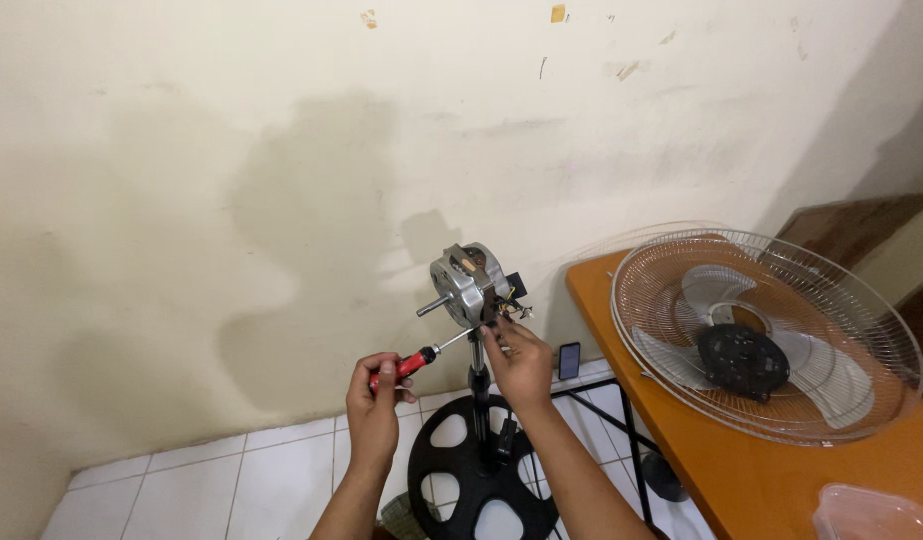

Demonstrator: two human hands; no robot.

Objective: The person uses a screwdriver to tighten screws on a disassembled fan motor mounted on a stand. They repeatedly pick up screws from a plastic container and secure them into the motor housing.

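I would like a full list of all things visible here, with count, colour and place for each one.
bare silver metal fan motor: one, silver, on top of the black stand pole, centre
round black fan base: one, black, on the white tile floor
red-handled screwdriver: one, red and black, tip at the motor
round wire fan guard: one, silver, on the orange table, blades and black hub inside
clear plastic container: one, table corner
left hand: one, grip on the screwdriver
right hand: one, fingers under the motor
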